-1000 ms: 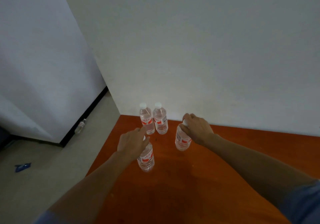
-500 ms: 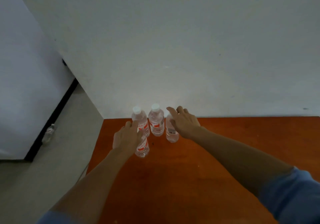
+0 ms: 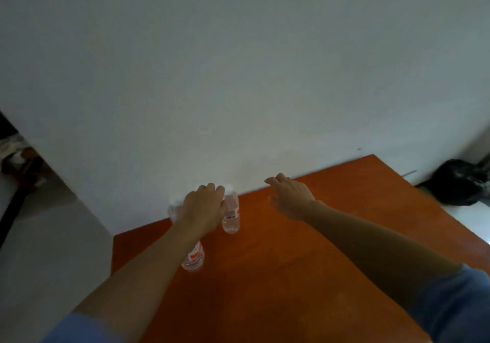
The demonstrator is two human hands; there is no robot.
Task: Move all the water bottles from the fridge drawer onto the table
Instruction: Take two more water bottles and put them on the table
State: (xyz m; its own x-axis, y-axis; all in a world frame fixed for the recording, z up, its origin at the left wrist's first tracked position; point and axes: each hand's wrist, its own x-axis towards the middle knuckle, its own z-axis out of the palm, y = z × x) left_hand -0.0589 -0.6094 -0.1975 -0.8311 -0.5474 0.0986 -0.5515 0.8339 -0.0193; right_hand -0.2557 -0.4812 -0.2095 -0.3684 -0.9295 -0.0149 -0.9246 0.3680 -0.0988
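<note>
The right hand [image 3: 290, 196] has come away from the bottles. It hovers above the orange-brown wooden table [image 3: 291, 276] with fingers spread and nothing in it, well to the right of the cluster it was touching half a second ago. The left hand [image 3: 204, 207] has instead gone forward, its fingers curled down over the tops of the clear plastic water bottles at the table's far left corner, by the white wall [image 3: 238, 77] — whether it grips one or only steadies them, I cannot tell. An upright bottle [image 3: 231, 216] stands free just to the right of that hand. A nearer bottle [image 3: 194, 257] with a red label stands on the table, partly hidden by the left forearm, and a blurred bottle [image 3: 173, 207] shows at the hand's left edge. Any other is hidden behind the hand. This load looks set down on the table. The fridge drawer is out of view, so how many bottles remain there cannot be judged — the likely next move is to let go and turn back for more.
</note>
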